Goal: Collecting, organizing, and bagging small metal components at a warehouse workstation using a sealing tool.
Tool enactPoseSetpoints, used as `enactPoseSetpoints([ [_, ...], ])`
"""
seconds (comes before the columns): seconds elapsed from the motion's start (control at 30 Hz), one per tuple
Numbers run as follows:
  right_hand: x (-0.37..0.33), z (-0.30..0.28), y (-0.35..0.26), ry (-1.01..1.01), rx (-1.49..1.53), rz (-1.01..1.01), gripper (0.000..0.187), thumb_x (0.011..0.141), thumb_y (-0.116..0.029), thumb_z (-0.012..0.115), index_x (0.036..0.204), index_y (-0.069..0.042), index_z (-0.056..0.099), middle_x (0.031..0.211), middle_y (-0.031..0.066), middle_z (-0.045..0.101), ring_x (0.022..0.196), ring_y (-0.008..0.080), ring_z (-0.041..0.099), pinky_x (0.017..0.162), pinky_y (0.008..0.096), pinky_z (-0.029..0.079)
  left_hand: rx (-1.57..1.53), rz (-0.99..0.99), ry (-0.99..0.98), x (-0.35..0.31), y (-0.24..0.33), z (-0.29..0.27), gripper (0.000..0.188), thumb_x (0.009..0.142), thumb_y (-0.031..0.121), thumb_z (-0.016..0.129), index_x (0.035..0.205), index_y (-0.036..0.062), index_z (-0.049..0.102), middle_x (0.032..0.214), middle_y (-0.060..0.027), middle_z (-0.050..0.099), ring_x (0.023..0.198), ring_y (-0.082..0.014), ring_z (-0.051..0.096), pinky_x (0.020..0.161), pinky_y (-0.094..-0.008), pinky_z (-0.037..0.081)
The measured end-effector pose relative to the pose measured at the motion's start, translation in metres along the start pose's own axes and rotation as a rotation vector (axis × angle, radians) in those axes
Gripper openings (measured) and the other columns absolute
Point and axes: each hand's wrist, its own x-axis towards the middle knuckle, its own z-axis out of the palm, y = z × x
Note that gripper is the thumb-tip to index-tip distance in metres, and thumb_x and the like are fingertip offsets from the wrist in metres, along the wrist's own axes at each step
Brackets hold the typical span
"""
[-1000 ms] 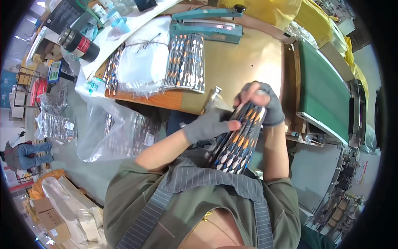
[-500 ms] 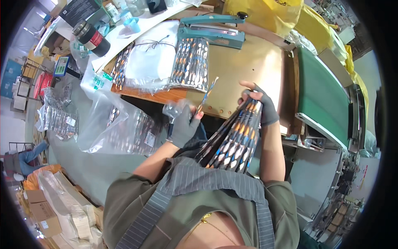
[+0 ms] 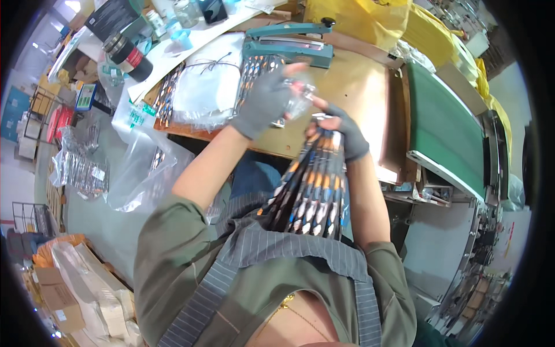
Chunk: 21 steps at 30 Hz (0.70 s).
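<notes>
My right hand (image 3: 346, 132), in a grey fingerless glove, is closed round the top of a bundle of long thin strips (image 3: 318, 191). The strips carry a black, orange, white and blue diamond pattern and fan out down to my apron. Just left of it and slightly higher, my gloved left hand (image 3: 267, 101) is smeared by motion. Crumpled clear plastic (image 3: 299, 99) is at its fingers, close to the right fingertips. Behind the left hand lies a pack of similar patterned strips (image 3: 250, 78), partly covered, beside a stack of clear plastic bags (image 3: 207, 89).
A teal bag sealer (image 3: 295, 51) stands at the back of the tan worktop (image 3: 361, 87). A dark flask (image 3: 128, 56) stands at the left, and a green board (image 3: 445, 127) lies to the right. Large clear bags (image 3: 136, 185) hang below the table's left edge. Yellow bags (image 3: 358, 23) lie behind.
My left hand has moved up and right, toward the right hand. The single strip it held no longer shows there. My right hand and the bundle have shifted slightly left.
</notes>
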Motion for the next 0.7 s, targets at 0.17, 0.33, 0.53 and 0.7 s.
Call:
enactPoseSetpoints([
  [0.17, 0.014, -0.018, 0.017, 0.011, -0.289, -0.357, 0.063, 0.09, -0.042, 0.054, 0.134, 0.001, 0.038, 0.123, 0.0142, 0.053, 0.106, 0.0241, 0.057, 0.087, 0.0334, 0.051, 0.552, 0.683, -0.165, -0.026, 0.004, 0.045, 0.034, 0.086, 0.015, 0.06, 0.118, 0.0079, 0.056, 0.083, -0.0074, 0.064, 0.061, -0.0098, 0.055, 0.056, -0.0238, 0.044],
  [0.33, -0.031, -0.001, 0.072, 0.161, 0.284, -0.283, 0.061, 0.089, -0.032, 0.055, 0.137, -0.001, 0.033, 0.126, 0.0177, 0.05, 0.106, 0.0227, 0.058, 0.092, 0.0371, 0.047, 0.281, 0.434, 0.211, -0.075, -0.08, 0.044, 0.029, 0.088, 0.026, 0.057, 0.074, 0.0027, 0.049, 0.065, -0.0045, 0.049, 0.061, -0.0125, 0.048, 0.057, -0.0267, 0.038],
  [0.53, -0.138, -0.014, 0.155, 0.314, -0.506, 0.055, 0.048, 0.087, -0.036, 0.053, 0.119, 0.0, 0.054, 0.099, 0.0156, 0.065, 0.088, 0.0212, 0.063, 0.076, 0.0355, 0.049, 0.429, 0.232, -0.196, -0.152, -0.128, 0.028, 0.034, 0.083, 0.03, 0.065, 0.065, 0.0042, 0.051, 0.062, -0.0138, 0.047, 0.056, -0.0312, 0.049, 0.051, -0.0381, 0.039],
  [0.7, -0.058, -0.036, 0.084, 0.896, -1.451, -0.567, 0.027, 0.081, -0.024, 0.067, 0.096, -0.002, 0.059, 0.078, 0.0144, 0.063, 0.065, 0.0289, 0.061, 0.06, 0.0358, 0.048, 0.467, 0.023, -0.246, -0.067, -0.062, 0.062, 0.022, 0.081, 0.022, 0.063, 0.085, 0.002, 0.055, 0.065, -0.0127, 0.054, 0.058, -0.0231, 0.059, 0.055, -0.0354, 0.044],
])
